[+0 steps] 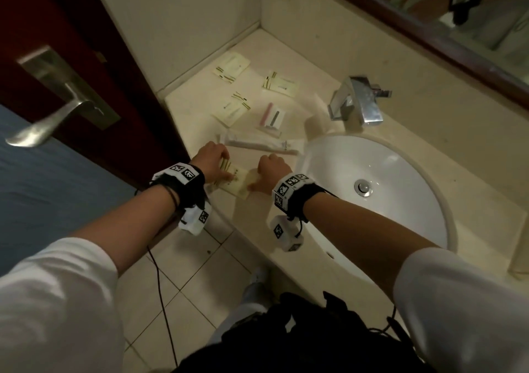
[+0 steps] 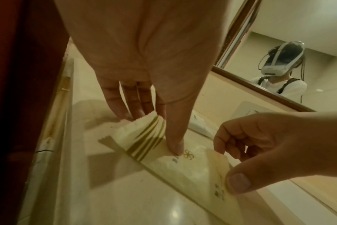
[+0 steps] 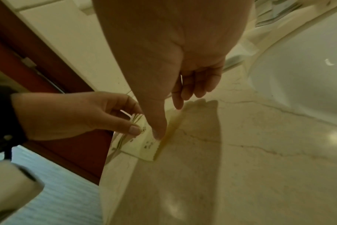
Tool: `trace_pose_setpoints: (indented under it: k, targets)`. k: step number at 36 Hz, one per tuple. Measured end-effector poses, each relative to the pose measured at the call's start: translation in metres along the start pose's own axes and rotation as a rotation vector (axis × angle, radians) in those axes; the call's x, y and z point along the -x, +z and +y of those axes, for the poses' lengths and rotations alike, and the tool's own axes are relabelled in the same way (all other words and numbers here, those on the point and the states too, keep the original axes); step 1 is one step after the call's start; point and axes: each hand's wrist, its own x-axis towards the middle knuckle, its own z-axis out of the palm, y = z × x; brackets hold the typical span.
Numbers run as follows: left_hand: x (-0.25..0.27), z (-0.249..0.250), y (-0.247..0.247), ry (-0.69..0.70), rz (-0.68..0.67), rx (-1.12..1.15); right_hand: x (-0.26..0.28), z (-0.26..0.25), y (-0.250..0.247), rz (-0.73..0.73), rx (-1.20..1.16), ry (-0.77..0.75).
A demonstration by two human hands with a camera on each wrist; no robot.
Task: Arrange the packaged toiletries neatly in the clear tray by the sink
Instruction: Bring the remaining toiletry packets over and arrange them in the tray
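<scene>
A small stack of cream packets with olive stripes (image 1: 237, 185) (image 2: 192, 166) (image 3: 142, 147) lies at the counter's front edge, held at both ends. My left hand (image 1: 226, 172) (image 2: 154, 130) pinches the striped end, thumb on top and fingers behind. My right hand (image 1: 253, 185) (image 3: 168, 120) pinches the other end between thumb and forefinger. More cream packets lie loose at the back (image 1: 230, 67), the middle (image 1: 279, 83) and nearer (image 1: 232, 109). A razor packet (image 1: 272, 117) and long toothbrush packages (image 1: 257, 143) lie beyond my hands. A faint clear shape (image 1: 312, 115) left of the tap may be the tray.
The white sink (image 1: 315, 155) is just right of my hands, with a chrome tap (image 1: 357, 100) behind it. A dark red door with a metal handle (image 1: 57, 100) stands close on the left. A mirror (image 1: 458, 14) runs along the back wall. The counter edge drops to tiled floor.
</scene>
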Motion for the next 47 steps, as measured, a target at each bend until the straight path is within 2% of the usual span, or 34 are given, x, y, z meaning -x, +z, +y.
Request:
trace_pose_setpoints:
  k: [7,10,13,17,21,24,27,32,35,41,47]
  targets:
    - [0.003,0.001,0.002,0.004,-0.031,0.075,-0.002,-0.002,0.014,0.007,0.033,-0.053]
    - [0.005,0.0,0.002,-0.014,-0.032,0.158,-0.003,0.0,0.015,-0.004,-0.049,-0.058]
    - [0.007,-0.002,-0.001,-0.046,-0.031,0.359,-0.002,0.008,0.014,0.024,-0.238,-0.037]
    - [0.012,0.007,-0.011,-0.085,-0.103,0.719,0.006,0.025,0.002,0.076,-0.578,0.024]
    - [0.011,0.036,-0.015,-0.039,-0.142,0.861,0.021,0.046,-0.016,0.084,-0.892,0.058]
    - [0.006,0.067,-0.012,-0.007,-0.182,0.908,0.035,0.072,-0.025,0.168,-1.009,0.135]
    - [0.002,0.099,-0.005,0.029,-0.219,0.966,0.053,0.097,-0.03,0.159,-1.134,0.201]
    - [0.0,0.16,0.02,0.092,-0.29,0.965,0.1,0.145,-0.028,0.138,-1.267,0.218]
    - [0.006,0.205,0.043,0.138,-0.381,0.929,0.135,0.178,-0.022,0.208,-1.313,0.259]
    - [0.028,0.279,0.094,0.244,-0.646,0.772,0.205,0.236,-0.002,0.375,-1.423,0.396]
    - [0.065,0.353,0.141,0.324,-0.724,0.678,0.282,0.287,0.024,0.498,-1.424,0.499]
